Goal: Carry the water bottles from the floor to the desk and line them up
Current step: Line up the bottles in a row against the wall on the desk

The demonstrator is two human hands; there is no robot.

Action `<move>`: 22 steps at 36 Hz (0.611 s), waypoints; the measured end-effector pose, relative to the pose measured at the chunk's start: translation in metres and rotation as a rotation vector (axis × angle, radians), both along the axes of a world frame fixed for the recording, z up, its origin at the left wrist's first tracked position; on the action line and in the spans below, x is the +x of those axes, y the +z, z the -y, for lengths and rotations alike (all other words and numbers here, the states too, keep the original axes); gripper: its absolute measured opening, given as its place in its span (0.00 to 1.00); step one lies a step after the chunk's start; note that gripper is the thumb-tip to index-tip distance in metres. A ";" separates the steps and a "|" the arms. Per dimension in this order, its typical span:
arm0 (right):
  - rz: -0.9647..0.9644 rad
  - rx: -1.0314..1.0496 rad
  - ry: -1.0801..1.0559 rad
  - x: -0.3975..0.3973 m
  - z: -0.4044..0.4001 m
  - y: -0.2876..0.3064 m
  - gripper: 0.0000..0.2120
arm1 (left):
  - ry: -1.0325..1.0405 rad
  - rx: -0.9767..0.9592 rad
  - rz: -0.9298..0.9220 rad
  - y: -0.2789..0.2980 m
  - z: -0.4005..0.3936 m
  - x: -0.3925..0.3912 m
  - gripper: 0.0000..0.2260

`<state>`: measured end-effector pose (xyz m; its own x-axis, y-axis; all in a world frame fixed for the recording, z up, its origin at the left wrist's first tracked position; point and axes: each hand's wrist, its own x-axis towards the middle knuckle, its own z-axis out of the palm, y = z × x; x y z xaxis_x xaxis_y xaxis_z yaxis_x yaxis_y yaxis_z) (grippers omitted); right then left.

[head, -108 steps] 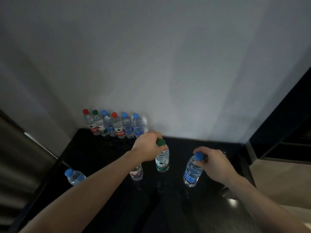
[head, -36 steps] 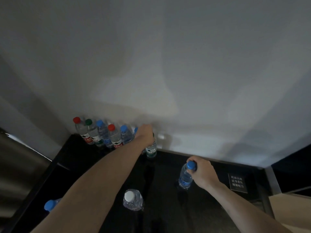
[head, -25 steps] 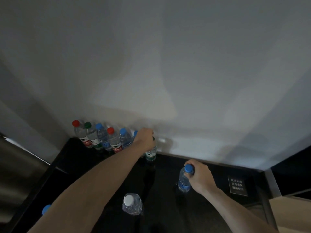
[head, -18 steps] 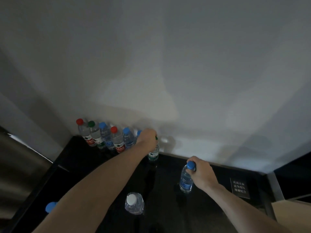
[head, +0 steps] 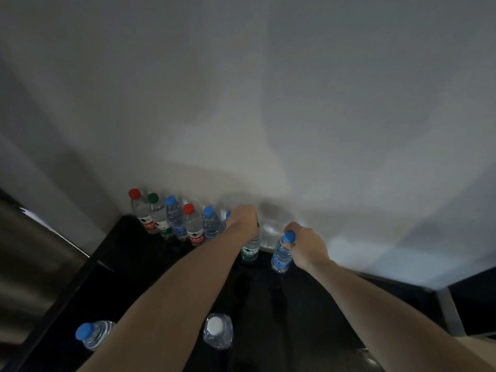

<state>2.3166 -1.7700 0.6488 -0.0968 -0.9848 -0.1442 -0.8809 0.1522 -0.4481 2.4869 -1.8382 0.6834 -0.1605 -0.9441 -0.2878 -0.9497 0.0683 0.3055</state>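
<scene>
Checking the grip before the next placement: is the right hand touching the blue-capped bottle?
Touching. The head view shows the right hand curled round the neck of the blue-capped bottle, just under its cap.

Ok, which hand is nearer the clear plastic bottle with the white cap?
Left. The left hand and right hand both grip bottles far beyond the white-capped clear plastic bottle, the right farther off sideways.

Dim, soft, grainy view; wide-angle bending at edges, shadowed wall (head: 268,89).

Dim room; plain grey-white wall (head: 268,89) behind glossy black desk (head: 150,267).
</scene>
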 end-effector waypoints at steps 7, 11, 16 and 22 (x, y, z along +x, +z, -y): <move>-0.087 0.011 0.022 0.011 0.012 -0.007 0.13 | 0.012 -0.006 -0.012 -0.002 0.004 0.001 0.11; -0.075 0.013 0.032 0.016 0.015 -0.012 0.14 | 0.021 -0.021 -0.029 -0.007 0.003 0.002 0.09; -0.019 -0.010 0.031 0.022 0.022 -0.013 0.12 | 0.024 -0.016 -0.049 -0.007 0.004 0.003 0.09; 0.042 -0.020 0.027 0.025 0.026 -0.015 0.11 | 0.017 -0.016 -0.046 -0.006 0.005 0.001 0.09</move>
<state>2.3413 -1.7956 0.6342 -0.0641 -0.9897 -0.1283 -0.8650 0.1192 -0.4874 2.4883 -1.8432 0.6770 -0.1572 -0.9511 -0.2657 -0.9358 0.0575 0.3478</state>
